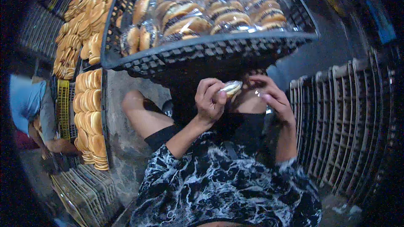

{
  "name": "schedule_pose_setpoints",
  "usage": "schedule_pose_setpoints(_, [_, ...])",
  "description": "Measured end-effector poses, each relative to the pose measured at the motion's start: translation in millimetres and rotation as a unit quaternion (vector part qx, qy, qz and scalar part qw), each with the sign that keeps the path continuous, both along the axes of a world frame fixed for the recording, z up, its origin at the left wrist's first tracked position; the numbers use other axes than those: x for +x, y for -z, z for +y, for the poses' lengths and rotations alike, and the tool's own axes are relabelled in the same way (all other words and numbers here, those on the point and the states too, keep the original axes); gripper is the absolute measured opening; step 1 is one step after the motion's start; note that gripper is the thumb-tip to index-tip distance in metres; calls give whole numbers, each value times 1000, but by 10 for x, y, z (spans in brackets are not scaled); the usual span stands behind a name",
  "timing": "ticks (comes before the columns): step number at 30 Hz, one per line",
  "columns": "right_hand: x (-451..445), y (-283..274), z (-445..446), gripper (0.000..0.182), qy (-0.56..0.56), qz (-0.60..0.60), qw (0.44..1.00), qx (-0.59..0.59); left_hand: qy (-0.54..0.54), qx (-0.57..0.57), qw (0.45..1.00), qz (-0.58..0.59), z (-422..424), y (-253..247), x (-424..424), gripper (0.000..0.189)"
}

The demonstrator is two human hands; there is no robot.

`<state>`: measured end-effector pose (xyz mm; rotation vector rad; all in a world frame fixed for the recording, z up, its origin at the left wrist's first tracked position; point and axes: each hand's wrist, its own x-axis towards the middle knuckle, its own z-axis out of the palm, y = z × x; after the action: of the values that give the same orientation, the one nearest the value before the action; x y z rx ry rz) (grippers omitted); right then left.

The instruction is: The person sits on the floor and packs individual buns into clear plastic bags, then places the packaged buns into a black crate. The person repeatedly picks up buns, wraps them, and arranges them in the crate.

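Observation:
In my left hand (210,100) is a small round bun in clear plastic wrap (232,88), pinched between thumb and fingers above my lap. Just right of it, my right hand (273,97) has its fingers spread and bent; bright glints show near its thumb, and whether it holds a bit of film I cannot tell. Beyond both hands stands a black plastic crate (202,49), tilted in the view. Rows of wrapped buns with a dark filling (186,22) fill much of it.
Unwrapped buns lie in rows on a tray (105,116) at the left, with more piled behind (88,15). Stacked crates (334,126) stand at the right, others (85,192) at the lower left. A co-worker in a blue top (28,101) is at the far left.

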<state>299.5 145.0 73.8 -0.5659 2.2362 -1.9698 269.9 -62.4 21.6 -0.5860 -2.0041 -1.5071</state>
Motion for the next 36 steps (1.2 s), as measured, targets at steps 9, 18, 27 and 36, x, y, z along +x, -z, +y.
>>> schedule_pose_setpoints(9, [-863,-201,-653,48,-128,-190,937,265,30,21,987,158,-64,-383,3,23])
schedule_pose_setpoints(18, [-620,-401,-1248,43,40,-102,994,18,-121,92,988,-24,-387,-710,-317,47])
schedule_pose_setpoints(27, [-475,175,-975,42,-72,-131,989,10,-370,-275,887,28,-1646,-1813,-2362,54])
schedule_pose_setpoints(36, [-49,430,-754,41,-40,-266,963,-35,133,-508,851,7,-930,-977,-1894,34])
